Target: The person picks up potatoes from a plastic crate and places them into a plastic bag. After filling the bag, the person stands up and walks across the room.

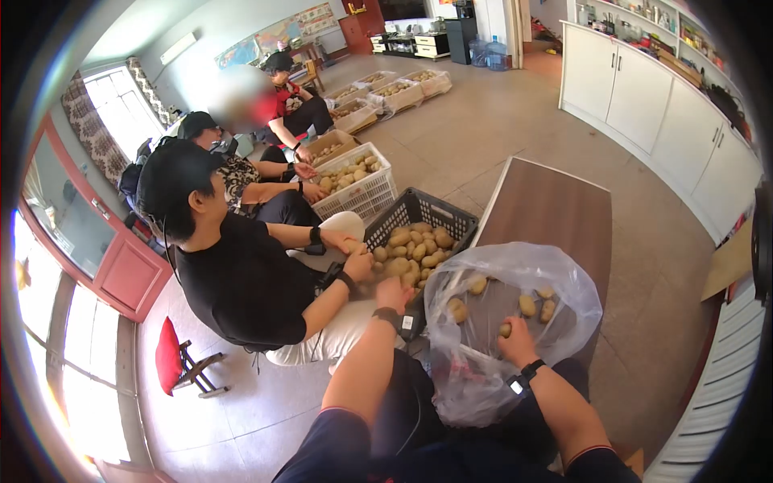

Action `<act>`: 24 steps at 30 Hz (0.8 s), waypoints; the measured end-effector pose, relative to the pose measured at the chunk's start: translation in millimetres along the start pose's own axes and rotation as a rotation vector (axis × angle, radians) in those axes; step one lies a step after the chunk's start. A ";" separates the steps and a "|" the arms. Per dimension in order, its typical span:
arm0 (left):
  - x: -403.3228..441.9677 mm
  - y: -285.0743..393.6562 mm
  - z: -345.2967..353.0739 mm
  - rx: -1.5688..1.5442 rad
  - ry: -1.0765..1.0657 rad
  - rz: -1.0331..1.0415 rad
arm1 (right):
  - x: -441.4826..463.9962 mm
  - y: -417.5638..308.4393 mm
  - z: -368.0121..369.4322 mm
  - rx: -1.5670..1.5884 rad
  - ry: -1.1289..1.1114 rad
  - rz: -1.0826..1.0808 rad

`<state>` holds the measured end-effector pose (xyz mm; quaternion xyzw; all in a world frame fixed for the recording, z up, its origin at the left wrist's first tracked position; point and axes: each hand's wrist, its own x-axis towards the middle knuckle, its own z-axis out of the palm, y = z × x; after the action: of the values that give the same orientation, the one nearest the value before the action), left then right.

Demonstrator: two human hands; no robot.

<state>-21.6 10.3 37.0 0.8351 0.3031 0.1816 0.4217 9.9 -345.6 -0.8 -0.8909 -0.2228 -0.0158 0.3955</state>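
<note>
My right hand [518, 344] is closed round a potato [505, 331], inside a clear plastic bag [555, 270]. The bag's mouth is spread wide over the end of a brown tabletop. Several loose potatoes [527, 305] lie inside it, apart from one another. My left hand [393, 295] reaches to the near edge of a black plastic crate [462, 224] full of potatoes [415, 249]. Its fingers are partly hidden among the potatoes, so whether they grip one is unclear. A co-worker's hands [357, 259] are at the same crate, just left of mine.
A person in black [233, 282] sits close on my left, with more people beyond. A white crate [358, 193] of potatoes stands past the black one, and several filled boxes [398, 95] farther off. The brown table [539, 205] extends ahead; a red stool [169, 354] is at left.
</note>
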 end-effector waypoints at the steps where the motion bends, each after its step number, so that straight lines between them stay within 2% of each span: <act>1: -2.6 13.1 3.7 -0.536 0.009 -0.290 | 1.7 -1.6 -0.9 -0.002 0.009 -0.002; 2: -4.6 26.3 4.3 -1.071 0.015 -0.578 | 4.7 -4.1 -1.2 0.089 -0.020 0.104; 3: -9.8 34.5 3.6 -0.953 -0.097 -0.483 | 5.8 -12.4 -3.2 0.182 -0.055 0.212; 4: -9.8 38.1 3.7 -0.953 -0.095 -0.476 | 8.4 -20.4 -6.7 0.186 -0.052 0.206; 6: -12.1 48.0 4.7 -0.915 -0.300 -0.464 | 16.6 -37.5 -17.7 0.633 -0.222 0.546; 7: -23.8 64.1 7.6 -0.873 -0.364 -0.454 | 20.6 -44.6 -19.5 0.636 -0.218 0.540; 9: -39.7 81.3 17.0 -0.802 -0.525 -0.423 | 25.2 -56.0 -21.4 0.962 -0.319 0.627; 10: -42.2 82.6 22.7 -0.801 -0.527 -0.420 | 28.5 -58.8 -19.4 0.963 -0.316 0.625; 12: -48.2 88.6 29.4 -0.678 -0.751 -0.364 | 36.3 -65.0 -14.3 1.154 -0.409 0.587; 16: -54.8 98.6 38.5 -0.583 -0.947 -0.364 | 44.5 -97.7 -18.4 1.220 -0.396 0.559; 18: -59.9 98.7 42.3 -0.649 -1.000 -0.391 | 49.8 -99.2 -11.6 1.004 -0.383 0.488; 19: -61.4 100.6 41.9 -0.716 -1.055 -0.421 | 50.6 -99.2 -9.4 1.005 -0.383 0.486; 21: -58.8 101.1 39.4 -0.682 -1.068 -0.424 | 50.4 -96.9 -5.2 0.717 -0.328 0.323; 22: -56.9 100.1 38.5 -0.647 -1.080 -0.428 | 51.5 -92.4 -2.5 0.718 -0.328 0.323; 24: -51.7 95.2 37.4 -0.644 -1.069 -0.433 | 55.7 -79.1 3.0 0.566 -0.314 0.179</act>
<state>-5.9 -89.8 90.4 0.5624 0.1436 -0.2655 0.7698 27.2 -275.5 63.7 -0.7534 -0.1974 0.2187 0.5878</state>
